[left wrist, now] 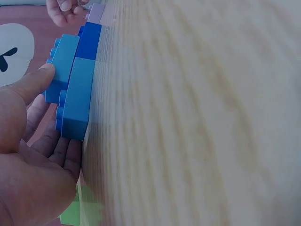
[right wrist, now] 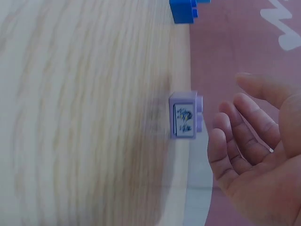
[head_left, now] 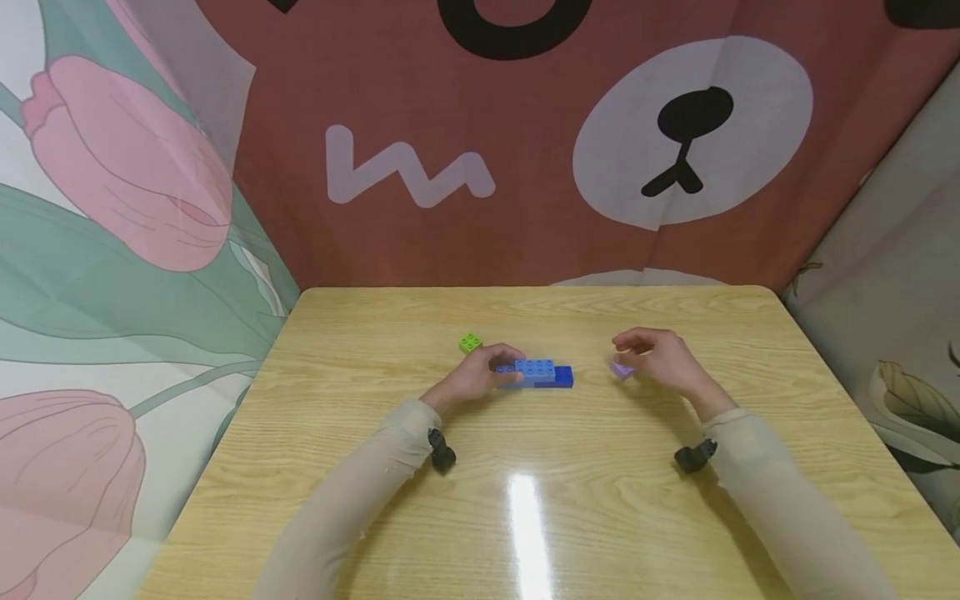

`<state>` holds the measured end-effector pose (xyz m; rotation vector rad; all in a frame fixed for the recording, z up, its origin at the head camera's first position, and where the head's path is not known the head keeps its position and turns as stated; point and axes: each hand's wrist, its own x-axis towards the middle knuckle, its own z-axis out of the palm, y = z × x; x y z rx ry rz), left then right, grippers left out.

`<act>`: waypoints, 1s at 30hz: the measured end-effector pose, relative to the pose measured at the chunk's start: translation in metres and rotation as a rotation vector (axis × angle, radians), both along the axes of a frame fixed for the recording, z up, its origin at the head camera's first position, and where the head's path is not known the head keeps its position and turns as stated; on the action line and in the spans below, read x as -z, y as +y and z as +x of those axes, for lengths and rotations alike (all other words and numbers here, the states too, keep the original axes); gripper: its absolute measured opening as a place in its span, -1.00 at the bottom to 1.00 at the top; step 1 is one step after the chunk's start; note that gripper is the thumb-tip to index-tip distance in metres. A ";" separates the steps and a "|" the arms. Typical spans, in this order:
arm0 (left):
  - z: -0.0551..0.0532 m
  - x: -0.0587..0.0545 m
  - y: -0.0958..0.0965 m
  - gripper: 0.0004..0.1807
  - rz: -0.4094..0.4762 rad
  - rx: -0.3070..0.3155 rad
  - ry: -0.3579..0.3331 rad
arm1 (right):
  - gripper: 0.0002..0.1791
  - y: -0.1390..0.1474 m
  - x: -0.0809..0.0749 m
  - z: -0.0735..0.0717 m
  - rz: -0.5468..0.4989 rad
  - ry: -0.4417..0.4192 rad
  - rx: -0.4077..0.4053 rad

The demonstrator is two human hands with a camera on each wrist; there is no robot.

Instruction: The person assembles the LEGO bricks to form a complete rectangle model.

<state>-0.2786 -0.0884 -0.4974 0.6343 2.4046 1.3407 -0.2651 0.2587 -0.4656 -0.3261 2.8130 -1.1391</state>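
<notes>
My left hand (head_left: 477,375) holds a small build of toy building bricks on the table, thumb against the near side and fingers behind. On top is a light blue brick (head_left: 535,370). It bridges a second blue brick (left wrist: 79,96) on the left and a dark blue brick (head_left: 565,377) on the right, both resting on the table. My right hand (head_left: 662,360) hovers over a small purple brick (right wrist: 184,117), fingers loosely bent and apart from it. A printed picture shows on that brick's side in the right wrist view.
A lime green brick (head_left: 470,342) lies just behind the left hand. The wooden table (head_left: 600,500) ends at a red cloth backdrop (head_left: 525,233) with a bear design. Patterned cloths (head_left: 90,333) hang at both sides.
</notes>
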 end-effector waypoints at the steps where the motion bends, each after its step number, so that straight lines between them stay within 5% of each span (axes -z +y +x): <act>1: 0.000 0.000 0.000 -0.63 0.002 0.001 0.000 | -0.64 0.001 0.000 0.000 0.001 -0.004 0.002; 30: -0.002 0.002 -0.001 -0.62 -0.013 0.005 0.006 | -0.61 0.015 0.015 -0.001 0.007 -0.089 -0.036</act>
